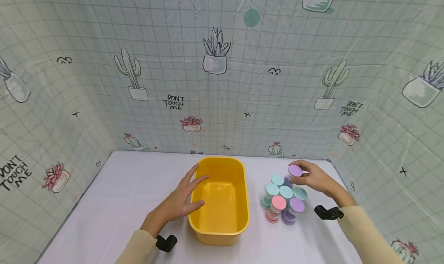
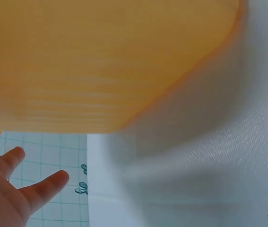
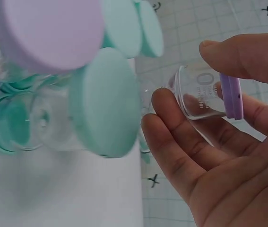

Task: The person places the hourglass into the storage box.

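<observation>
Held jar: small clear jar, plastic by its look, with a round flat purple lid (image 1: 295, 170); at the back edge of the jar group, lid uppermost.
Right hand (image 1: 312, 176): fingers curled about that jar, thumb bearing on the lid's side in the right wrist view; grip judged secure.
Jar axis: lid to base, roughly upright, near parallel to the standing jars; exact tilt not readable.
Base clearance: cannot tell whether the base has left the white worktop (image 1: 138, 183); neighbouring lids block the line.
Yellow, round-cornered, oblong plastic tub (image 1: 218, 239): to the left of the held jar, well apart; long axis runs front to back, so its long right wall faces the jars.
Between the two: clear jars with teal lids (image 1: 286, 192) stand left and in front of the right fingers; a sideways path to the tub at low height would likely brush them.
Near row: clear jar with pink lid (image 1: 278, 203) beside a second purple-lidded jar (image 1: 296, 205).
Left hand (image 1: 177, 199): fingers spread and holding nothing, at the tub's left rim; firm contact uncertain.
Nearer hand: right to the jars, left to the tub.
</observation>
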### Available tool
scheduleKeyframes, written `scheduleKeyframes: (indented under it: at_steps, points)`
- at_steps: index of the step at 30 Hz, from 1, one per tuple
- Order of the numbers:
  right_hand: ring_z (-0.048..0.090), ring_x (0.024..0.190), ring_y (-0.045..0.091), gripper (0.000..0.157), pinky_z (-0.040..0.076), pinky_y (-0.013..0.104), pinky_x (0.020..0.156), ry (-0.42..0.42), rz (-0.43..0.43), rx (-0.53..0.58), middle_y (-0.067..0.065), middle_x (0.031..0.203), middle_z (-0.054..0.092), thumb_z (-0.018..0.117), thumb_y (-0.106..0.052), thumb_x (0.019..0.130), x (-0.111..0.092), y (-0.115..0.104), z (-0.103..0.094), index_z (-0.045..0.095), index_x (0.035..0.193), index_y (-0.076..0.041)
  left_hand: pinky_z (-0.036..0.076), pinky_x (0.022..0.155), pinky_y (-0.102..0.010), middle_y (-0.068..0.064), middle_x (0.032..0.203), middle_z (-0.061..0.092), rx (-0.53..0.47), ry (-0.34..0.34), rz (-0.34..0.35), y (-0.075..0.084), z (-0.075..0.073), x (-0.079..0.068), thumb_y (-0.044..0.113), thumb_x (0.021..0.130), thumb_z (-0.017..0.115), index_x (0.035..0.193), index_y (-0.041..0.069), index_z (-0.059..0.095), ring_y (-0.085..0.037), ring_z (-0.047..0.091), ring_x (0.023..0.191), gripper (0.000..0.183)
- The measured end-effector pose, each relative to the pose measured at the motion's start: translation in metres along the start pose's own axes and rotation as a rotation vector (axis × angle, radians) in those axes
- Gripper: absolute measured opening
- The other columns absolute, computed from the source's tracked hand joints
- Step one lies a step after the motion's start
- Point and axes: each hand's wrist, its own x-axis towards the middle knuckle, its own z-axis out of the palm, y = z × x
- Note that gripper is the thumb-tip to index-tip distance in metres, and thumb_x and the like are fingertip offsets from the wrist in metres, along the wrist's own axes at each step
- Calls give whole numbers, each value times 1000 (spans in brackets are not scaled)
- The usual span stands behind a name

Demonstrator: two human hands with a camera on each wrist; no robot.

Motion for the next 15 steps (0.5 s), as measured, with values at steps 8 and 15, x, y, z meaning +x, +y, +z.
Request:
scheduleKeyframes:
  at_steps: [8,15]
  points:
    - [69,113,32,57,60,33,88,26,-36,-84,23,127,61,71,-18,95,2,-23,-21,51,143,2,30,114,-75,2,175,6,27,7,-19,1,0,1,51,96,61,159,24,41,-38,21,158,71]
    - [70,112,34,57,60,33,86,28,-67,-110,24,128,60,71,-16,95,7,-53,-33,50,143,5,30,117,-72,3,175,8,36,9,-35,3,-1,2,51,95,63,158,21,41,-36,22,158,73]
